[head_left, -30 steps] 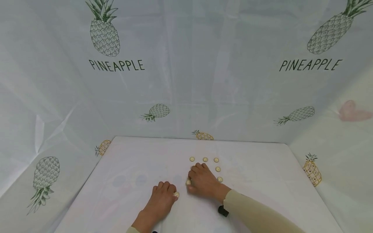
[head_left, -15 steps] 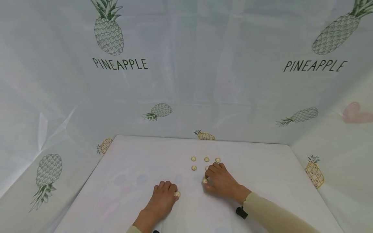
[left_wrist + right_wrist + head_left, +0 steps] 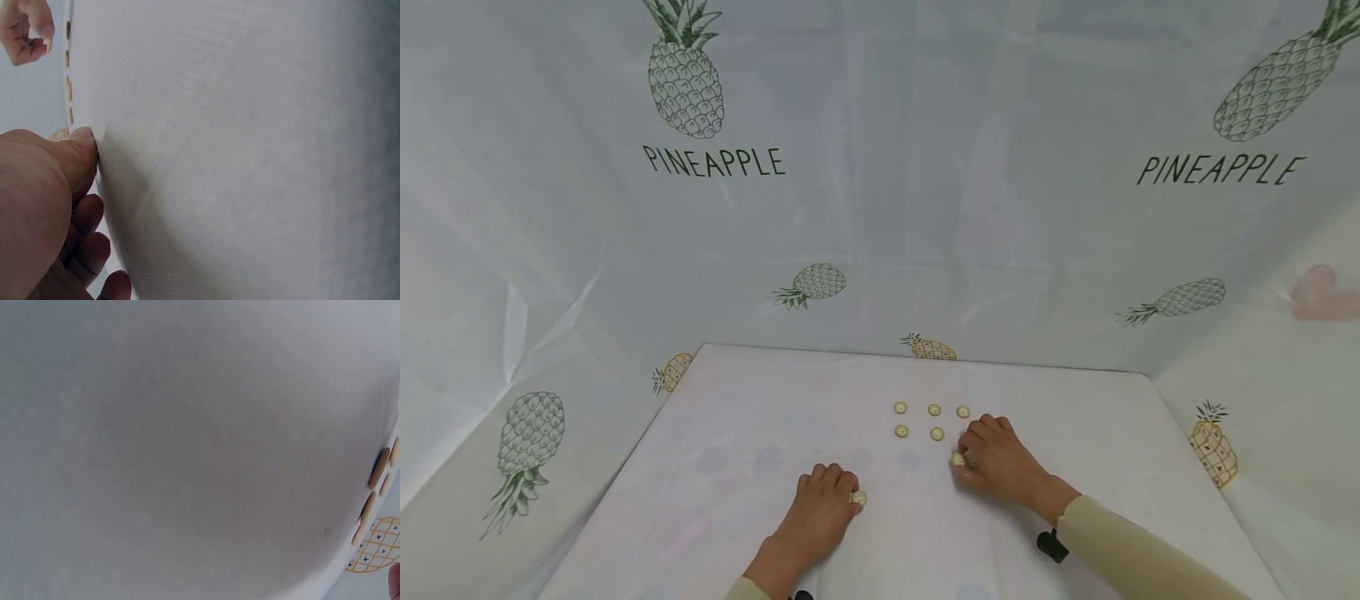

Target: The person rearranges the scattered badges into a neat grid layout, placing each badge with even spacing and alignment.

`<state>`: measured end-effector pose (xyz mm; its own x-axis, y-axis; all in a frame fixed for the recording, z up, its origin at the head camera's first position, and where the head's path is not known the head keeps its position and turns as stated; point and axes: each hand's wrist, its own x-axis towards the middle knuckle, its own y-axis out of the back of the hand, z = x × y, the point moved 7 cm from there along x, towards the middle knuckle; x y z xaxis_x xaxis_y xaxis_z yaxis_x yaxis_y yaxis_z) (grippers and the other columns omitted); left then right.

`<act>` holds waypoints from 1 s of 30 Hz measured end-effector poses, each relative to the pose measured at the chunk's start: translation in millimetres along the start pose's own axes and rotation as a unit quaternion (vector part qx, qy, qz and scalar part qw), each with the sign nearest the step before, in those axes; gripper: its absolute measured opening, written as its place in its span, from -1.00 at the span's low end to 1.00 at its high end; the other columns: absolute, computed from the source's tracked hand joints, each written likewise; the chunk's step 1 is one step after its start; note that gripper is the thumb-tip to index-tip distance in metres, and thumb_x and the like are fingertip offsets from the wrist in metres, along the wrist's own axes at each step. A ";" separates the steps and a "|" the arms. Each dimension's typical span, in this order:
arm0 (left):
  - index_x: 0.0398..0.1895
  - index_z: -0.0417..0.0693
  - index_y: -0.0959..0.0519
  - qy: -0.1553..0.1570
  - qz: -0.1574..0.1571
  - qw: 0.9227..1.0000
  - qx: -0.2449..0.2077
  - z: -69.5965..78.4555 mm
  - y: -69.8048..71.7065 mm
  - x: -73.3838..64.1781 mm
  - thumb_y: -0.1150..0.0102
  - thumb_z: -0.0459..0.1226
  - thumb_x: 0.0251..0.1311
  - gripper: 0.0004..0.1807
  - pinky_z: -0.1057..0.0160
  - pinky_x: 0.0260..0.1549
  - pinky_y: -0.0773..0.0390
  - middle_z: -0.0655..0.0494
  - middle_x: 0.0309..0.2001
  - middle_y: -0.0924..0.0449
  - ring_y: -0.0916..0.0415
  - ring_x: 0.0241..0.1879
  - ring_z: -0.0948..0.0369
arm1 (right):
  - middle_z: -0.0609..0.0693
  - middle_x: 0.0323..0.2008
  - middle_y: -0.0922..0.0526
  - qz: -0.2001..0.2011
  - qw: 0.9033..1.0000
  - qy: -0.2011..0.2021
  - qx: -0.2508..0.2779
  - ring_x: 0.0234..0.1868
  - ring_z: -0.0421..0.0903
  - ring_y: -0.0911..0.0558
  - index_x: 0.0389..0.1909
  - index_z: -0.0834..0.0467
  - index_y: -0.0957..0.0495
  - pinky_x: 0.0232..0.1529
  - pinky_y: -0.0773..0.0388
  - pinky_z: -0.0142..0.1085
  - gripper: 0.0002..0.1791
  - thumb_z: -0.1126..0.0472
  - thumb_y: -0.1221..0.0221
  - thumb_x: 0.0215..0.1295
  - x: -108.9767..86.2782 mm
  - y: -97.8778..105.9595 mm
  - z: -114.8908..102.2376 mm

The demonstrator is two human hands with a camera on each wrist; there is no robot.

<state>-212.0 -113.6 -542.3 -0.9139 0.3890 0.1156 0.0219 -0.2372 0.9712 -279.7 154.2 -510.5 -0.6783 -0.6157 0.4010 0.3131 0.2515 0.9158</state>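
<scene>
My left hand (image 3: 822, 510) is low over the white table, pinching a cream round button (image 3: 859, 498) between thumb and fingers. In the left wrist view its thumb (image 3: 82, 147) faces the camera and hides the button. Right of the button group, my right hand (image 3: 1003, 467) pinches another button (image 3: 958, 459) between thumb and forefinger. That hand (image 3: 26, 28) also shows at the top left of the left wrist view. Beyond it lies a back row of buttons, left (image 3: 900, 407), middle (image 3: 934, 409) and right (image 3: 962, 412). Two more, one left (image 3: 902, 431) and one right (image 3: 937, 434), form a nearer row.
The white cloth-covered table (image 3: 760, 392) ends at a pineapple-print sheet (image 3: 925, 208) that rises behind it and along both sides. A dark wrist strap piece (image 3: 1052, 546) hangs below the right sleeve (image 3: 1120, 533). In the right wrist view several buttons (image 3: 378, 469) line the table's edge.
My right hand has moved right across the near side of the buttons, holding its button. The left buttons of the nearer row have come into sight. My left hand has stayed put.
</scene>
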 end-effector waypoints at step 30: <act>-0.06 0.04 -0.53 0.007 -0.005 1.000 -0.011 2.8 0.8 0.4 -0.30 -0.05 0.43 -0.74 0.13 -0.16 -0.28 0.16 -0.09 -0.49 -0.27 -0.11 0.18 | -0.13 -0.24 -0.65 -0.057 0.998 -0.014 0.022 -0.15 -0.10 -0.44 -0.27 0.00 -0.71 0.02 -0.39 -0.06 -0.81 -0.03 -0.40 0.29 19.1 -23.4 -15.4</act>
<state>-211.2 -111.2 -540.9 -0.9200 0.3784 0.1023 0.0038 -0.2523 0.9676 -289.7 125.1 -524.6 -0.7270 -0.6207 0.2935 0.2038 0.2130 0.9555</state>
